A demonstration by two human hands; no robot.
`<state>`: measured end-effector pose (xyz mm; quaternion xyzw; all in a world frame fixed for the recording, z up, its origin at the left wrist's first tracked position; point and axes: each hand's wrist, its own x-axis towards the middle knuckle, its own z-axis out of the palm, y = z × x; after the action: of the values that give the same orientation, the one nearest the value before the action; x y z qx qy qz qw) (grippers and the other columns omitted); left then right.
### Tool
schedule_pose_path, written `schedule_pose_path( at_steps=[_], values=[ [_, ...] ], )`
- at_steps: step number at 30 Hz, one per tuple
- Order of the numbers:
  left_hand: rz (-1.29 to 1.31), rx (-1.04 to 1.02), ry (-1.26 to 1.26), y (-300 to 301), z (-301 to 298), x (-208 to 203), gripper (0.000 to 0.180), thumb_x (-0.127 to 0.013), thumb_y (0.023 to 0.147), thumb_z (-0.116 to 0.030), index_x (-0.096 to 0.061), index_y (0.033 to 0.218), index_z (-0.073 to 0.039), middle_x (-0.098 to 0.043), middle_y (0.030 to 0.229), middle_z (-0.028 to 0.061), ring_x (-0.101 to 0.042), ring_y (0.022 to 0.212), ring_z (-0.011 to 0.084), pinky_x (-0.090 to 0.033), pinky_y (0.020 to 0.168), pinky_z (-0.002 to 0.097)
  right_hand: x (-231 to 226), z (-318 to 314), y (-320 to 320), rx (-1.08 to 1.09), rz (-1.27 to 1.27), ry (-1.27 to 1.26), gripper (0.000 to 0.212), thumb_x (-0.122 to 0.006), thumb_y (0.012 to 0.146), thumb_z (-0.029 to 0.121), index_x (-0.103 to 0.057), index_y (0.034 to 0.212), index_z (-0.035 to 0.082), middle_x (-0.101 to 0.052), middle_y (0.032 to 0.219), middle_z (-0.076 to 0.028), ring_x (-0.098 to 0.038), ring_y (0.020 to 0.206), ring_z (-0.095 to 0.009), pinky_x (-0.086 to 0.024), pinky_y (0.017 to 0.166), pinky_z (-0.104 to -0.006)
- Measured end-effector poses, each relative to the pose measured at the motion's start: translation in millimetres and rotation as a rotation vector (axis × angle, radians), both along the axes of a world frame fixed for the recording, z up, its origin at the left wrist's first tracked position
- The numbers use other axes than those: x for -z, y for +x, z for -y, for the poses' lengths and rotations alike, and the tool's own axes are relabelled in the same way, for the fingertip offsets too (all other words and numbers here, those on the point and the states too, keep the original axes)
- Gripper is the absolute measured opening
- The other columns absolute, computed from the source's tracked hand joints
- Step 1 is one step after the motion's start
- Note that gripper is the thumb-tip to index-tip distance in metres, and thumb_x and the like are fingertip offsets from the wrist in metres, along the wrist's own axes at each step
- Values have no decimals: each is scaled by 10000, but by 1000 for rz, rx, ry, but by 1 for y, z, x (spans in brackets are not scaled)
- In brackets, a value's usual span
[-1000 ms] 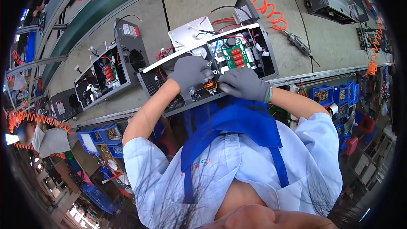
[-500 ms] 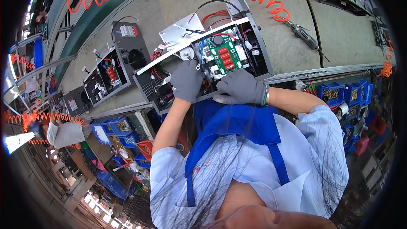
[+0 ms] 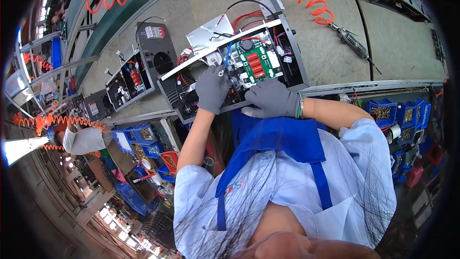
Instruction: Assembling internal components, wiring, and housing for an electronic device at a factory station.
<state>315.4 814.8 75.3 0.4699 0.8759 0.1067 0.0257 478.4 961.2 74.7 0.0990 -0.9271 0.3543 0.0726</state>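
A dark metal equipment case [image 3: 168, 86] lies before me with its inside showing. In its right half is a green circuit board [image 3: 261, 52] carrying several red cylindrical parts. My left hand [image 3: 212, 88], in a grey glove, is closed at the fingertips around the lower end of a blue wire [image 3: 228, 53], where a small ring terminal [image 3: 221, 73] shows. The gloved right hand [image 3: 271, 98] rests at the board's near edge, above the case's front wall. Its fingers are curled, and whatever they hold is hidden beneath them.
A pneumatic screwdriver [image 3: 352, 42] on an orange coiled hose lies to the right. Another case [image 3: 155, 50] with exposed parts stands left. Blue bins of small screws [image 3: 382, 111] hang below the bench's edge. A co-worker [image 3: 84, 140] is at far left.
The view has shifted slightly, so the bench and cases on the left appear farther right. Both hands stay at nearly the same places in the case; the left wrist has turned a little.
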Motion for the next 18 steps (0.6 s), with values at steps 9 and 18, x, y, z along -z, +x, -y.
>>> schedule_pose_path(
  at_steps=[9, 18],
  values=[
    [-126, -55, -112, 8, -9, 2, 89, -623, 827, -154, -651, 859, -76, -576, 775, 109, -604, 713, 304, -480, 604, 435, 7, -2, 2, -25, -2, 27, 430, -603, 839, 496, -553, 730, 83, -562, 650, -77, -596, 597, -250, -445, 536, -404],
    [42, -119, 1, 11, -7, -1, 117, -621, 825, -150, -658, 896, -64, -562, 782, 128, -590, 744, 319, -465, 636, 435, 13, 0, 2, -22, -5, -4, 419, -604, 841, 486, -557, 741, 81, -568, 663, -84, -596, 589, -260, -449, 529, -414]
  ],
)
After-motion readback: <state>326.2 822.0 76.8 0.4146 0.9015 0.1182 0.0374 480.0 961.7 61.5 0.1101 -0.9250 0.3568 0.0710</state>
